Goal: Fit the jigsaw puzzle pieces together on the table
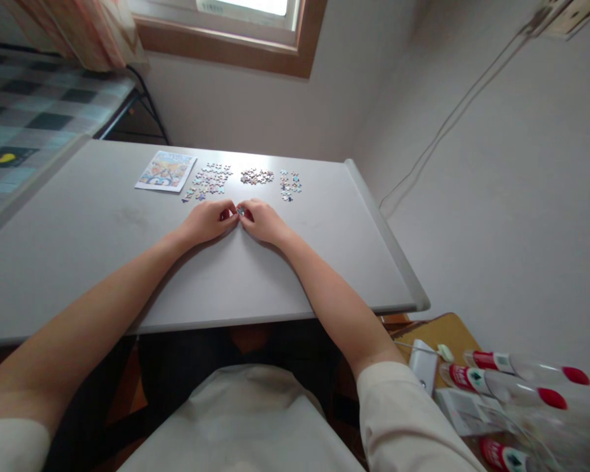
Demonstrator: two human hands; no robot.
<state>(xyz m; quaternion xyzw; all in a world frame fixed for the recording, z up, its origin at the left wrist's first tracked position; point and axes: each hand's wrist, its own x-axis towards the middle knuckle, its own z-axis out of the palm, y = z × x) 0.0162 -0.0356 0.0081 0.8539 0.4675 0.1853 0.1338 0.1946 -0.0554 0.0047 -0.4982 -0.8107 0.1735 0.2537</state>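
Note:
My left hand (pixel 210 219) and my right hand (pixel 263 221) meet over the middle of the white table (pixel 236 282), their fingertips pinched together around small jigsaw puzzle pieces (pixel 240 211). How many pieces are between the fingers is too small to tell. Just beyond the hands lie three groups of loose puzzle pieces: a spread-out left group (pixel 214 178), a heaped middle pile (pixel 256 176) and a smaller right group (pixel 290 183). Left of them lies a flat printed picture sheet (pixel 166 172) with a colourful drawing.
A bed with a checked cover (pixel 39 98) stands at the far left, under a curtain (pixel 86 33). At lower right, a wooden stool (pixel 447 328) holds a white power bank-like box (pixel 423 364) and plastic bottles (pixel 511 387). A cable runs along the right wall.

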